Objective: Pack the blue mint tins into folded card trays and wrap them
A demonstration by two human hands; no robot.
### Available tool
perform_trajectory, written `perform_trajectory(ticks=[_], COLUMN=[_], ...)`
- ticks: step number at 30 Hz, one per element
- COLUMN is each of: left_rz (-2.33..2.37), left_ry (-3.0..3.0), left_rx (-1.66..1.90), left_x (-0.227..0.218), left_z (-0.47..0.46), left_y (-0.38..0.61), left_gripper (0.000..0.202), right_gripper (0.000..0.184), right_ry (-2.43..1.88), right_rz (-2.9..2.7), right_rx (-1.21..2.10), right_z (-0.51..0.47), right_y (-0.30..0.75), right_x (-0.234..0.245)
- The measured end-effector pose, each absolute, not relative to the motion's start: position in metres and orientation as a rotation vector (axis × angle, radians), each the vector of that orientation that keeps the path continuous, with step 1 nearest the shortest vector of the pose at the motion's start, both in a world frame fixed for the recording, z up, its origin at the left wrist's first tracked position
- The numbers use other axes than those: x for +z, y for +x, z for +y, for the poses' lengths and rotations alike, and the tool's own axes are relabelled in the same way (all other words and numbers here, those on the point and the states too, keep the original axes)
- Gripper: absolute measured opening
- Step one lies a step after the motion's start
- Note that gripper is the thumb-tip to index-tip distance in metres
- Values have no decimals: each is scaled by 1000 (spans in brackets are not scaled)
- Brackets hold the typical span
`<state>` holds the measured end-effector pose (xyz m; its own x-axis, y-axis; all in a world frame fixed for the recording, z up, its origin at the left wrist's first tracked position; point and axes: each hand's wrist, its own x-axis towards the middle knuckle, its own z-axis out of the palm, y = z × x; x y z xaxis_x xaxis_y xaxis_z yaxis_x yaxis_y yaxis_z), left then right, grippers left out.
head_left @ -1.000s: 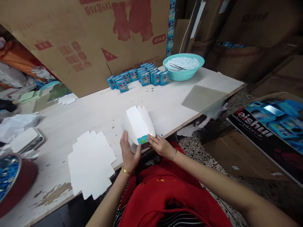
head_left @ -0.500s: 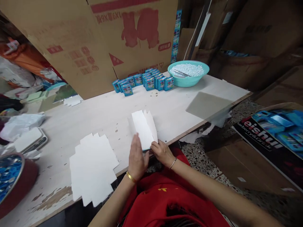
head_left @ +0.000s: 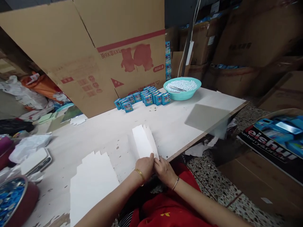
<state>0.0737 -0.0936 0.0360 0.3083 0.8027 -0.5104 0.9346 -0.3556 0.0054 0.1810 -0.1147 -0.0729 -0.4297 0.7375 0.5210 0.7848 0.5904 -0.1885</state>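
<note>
Pinching the near end of a white card blank (head_left: 143,143), the left hand (head_left: 145,166) and right hand (head_left: 164,170) meet at the near edge of the worktop (head_left: 165,119), each grip closed on the blank, which stands tilted up and away. Left of them lies a flat stack of blanks (head_left: 93,176). Far across, small blue boxes (head_left: 144,96) sit in rows just left of a teal bowl (head_left: 183,88) of white pellets, before a cardboard sheet (head_left: 94,56).
</note>
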Motion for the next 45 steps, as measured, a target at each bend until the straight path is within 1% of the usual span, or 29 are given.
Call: perform_trajectory(ticks=[2, 8, 12, 14, 16, 18, 20, 21, 23, 25, 26, 27, 29, 34, 41, 43, 45], left_rz=[1558, 1389, 1264, 1269, 1322, 1405, 1467, 1493, 1545, 1588, 1598, 1601, 1603, 1612, 1437, 1357, 1348], left_ry=[2241, 2216, 2077, 2026, 1992, 1945, 1914, 1936, 2040, 2139, 2163, 2171, 2168, 2126, 2088, 2129, 2185], left_rx=[-605, -551, -406, -365, -317, -279, -277, -296, -361, -430, -454, -466, -467, -449, -436, -360, -188], left_x=[36, 28, 16, 12, 9, 10, 13, 16, 22, 27, 29, 31, 31, 24, 17, 22, 31], left_z=[-88, -60, -51, -50, -52, -55, -58, -60, -64, -69, -72, -75, -81, -84, -74, -71, -65], left_y=[73, 52, 37, 34, 33, 34, 37, 40, 47, 55, 60, 65, 74, 92, 89, 81, 68], left_gripper=[48, 49, 58, 58, 56, 58, 63, 61, 47, 25, 18, 15, 16, 24, 20, 23, 23], right_gripper=[23, 23, 20, 21, 30, 45, 60, 65, 68, 57, 50, 47, 51, 57, 66, 67, 67], right_ry=[-1205, -1193, -1189, -1164, -1065, -996, -1102, -1206, -1407, -1487, -1485, -1475, -1447, -1518, -1565, -1543, -1504], right_rz=[-2242, -2178, -2174, -2163, -2148, -2044, -1822, -1711, -1615, -1747, -1836, -1914, -2036, -2296, -2452, -2514, -2595], right_rx=[-110, -84, -21, 22, 86, 189, 324, 397, 562, 775, 878, 954, 1025, 939, 924, 923, 908], right_z=[-114, -109, -106, -109, -114, -117, -113, -106, -87, -63, -52, -43, -31, -24, -23, -22, -20], right_y=[180, 174, 172, 174, 179, 184, 188, 188, 188, 188, 188, 188, 191, 198, 199, 200, 201], right_x=[-72, -73, -71, -67, -62, -56, -47, -43, -35, -28, -26, -24, -21, -11, -5, -6, -7])
